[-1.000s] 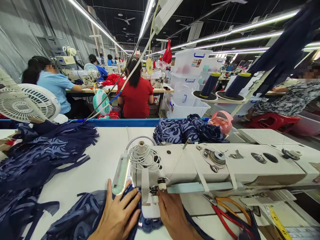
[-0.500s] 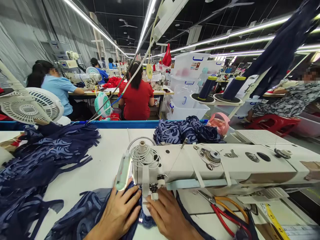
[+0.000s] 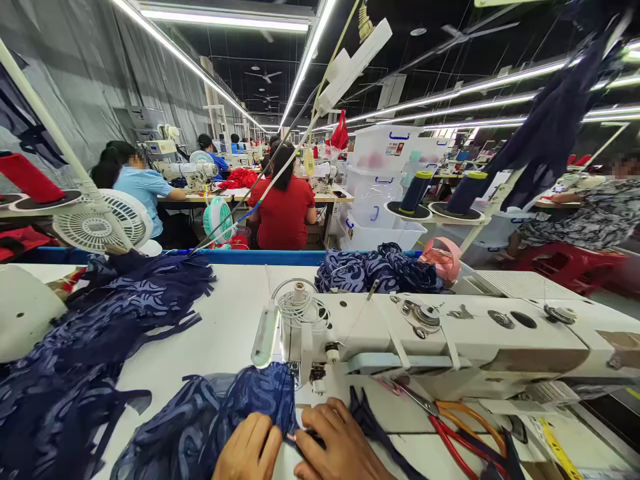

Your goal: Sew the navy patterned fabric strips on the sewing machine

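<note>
Navy patterned fabric (image 3: 260, 400), thin and bunched, lies on the white table and reaches up to the needle area of the sewing machine (image 3: 423, 333). My left hand (image 3: 250, 448) is closed on its near right edge, fingers curled. Just right of it, my right hand (image 3: 336, 443) has bent fingers gripping a dark edge of the same piece, below the machine head. Something small and shiny shows between the two hands; I cannot make out what. A dark strap (image 3: 377, 433) trails to the right of my right hand.
Red-handled scissors (image 3: 445, 437), an orange-handled pair (image 3: 473, 417) and a yellow tape measure (image 3: 557, 447) lie at right. A navy fabric heap (image 3: 100, 333) covers the left side. Fabric bundles (image 3: 375, 268) sit behind the machine. Thread cones (image 3: 416, 193) stand above. Several people sit beyond.
Both hands have drawn back from the needle area toward me, and their fingers have curled in. The fabric beside the machine head is now more exposed. The view has shifted slightly left.
</note>
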### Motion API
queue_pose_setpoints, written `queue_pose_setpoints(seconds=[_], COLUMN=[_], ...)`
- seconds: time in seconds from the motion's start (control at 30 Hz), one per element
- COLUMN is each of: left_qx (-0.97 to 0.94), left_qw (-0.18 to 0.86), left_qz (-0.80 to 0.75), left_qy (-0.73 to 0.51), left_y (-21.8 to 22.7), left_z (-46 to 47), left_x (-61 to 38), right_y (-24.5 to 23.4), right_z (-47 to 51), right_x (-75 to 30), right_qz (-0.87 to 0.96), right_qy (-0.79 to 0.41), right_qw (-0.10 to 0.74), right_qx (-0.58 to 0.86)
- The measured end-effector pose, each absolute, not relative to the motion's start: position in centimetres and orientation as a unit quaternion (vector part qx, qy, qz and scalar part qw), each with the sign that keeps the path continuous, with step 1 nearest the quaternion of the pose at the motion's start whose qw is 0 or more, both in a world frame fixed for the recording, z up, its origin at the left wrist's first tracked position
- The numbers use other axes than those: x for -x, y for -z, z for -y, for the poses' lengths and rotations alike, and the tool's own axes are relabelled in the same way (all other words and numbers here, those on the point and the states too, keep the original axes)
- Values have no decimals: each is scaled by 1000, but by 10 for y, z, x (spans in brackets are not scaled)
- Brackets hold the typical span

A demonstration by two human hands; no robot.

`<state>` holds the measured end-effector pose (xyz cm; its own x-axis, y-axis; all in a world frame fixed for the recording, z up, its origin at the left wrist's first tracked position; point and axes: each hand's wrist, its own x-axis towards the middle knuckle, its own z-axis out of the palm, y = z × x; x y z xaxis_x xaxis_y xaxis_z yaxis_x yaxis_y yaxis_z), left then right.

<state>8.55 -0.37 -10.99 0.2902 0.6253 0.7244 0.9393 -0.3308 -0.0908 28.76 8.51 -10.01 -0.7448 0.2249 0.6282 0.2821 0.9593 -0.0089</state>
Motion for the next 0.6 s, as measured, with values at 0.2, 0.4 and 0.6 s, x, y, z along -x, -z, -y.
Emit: queue_pose_setpoints(seconds=[0.2, 0.4, 0.6], left_qx=[744, 777, 809], left_qw=[144, 232, 223], left_qz=[566, 456, 445], left_qy=[324, 366, 313], left_y=[88, 90, 87], left_z=[-15, -22, -27], left_x=[-80, -82, -80], right_y=[107, 112, 111], right_z=[-84, -82, -81], right_x=[-279, -272, -274], right_qz=[931, 899, 899], right_qy=[7, 91, 76], right_qw=[342, 411, 410], right_qx=[127, 119, 136])
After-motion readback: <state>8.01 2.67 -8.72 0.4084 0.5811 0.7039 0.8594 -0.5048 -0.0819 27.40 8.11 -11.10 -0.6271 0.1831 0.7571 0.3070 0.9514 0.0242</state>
